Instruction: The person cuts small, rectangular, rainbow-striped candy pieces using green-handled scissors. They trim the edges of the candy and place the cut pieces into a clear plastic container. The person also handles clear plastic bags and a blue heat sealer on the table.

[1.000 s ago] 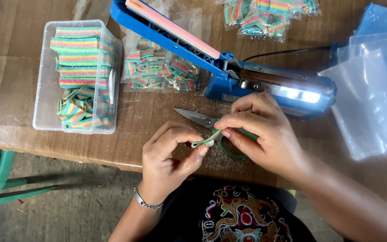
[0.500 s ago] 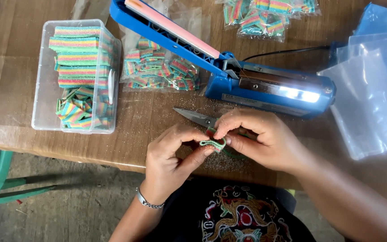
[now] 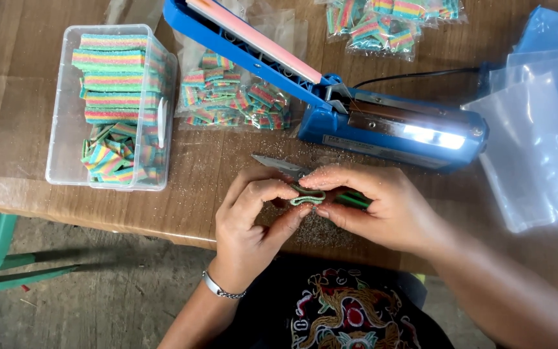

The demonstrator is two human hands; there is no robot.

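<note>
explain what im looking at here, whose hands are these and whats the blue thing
This view comes from a camera worn on a person's head, looking down at their own two bare hands over a brown wooden table. The left hand and right hand together pinch a small folded strip of rainbow sour candy. Behind them lies a blue hinged heat sealer, its arm raised. Scissors with green handles lie under the hands. A clear plastic box of rainbow candy strips stands to the left, clear plastic bags to the right.

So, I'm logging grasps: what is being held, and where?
A folded candy strip, pinched at its ends between left hand and right hand fingertips.
</note>
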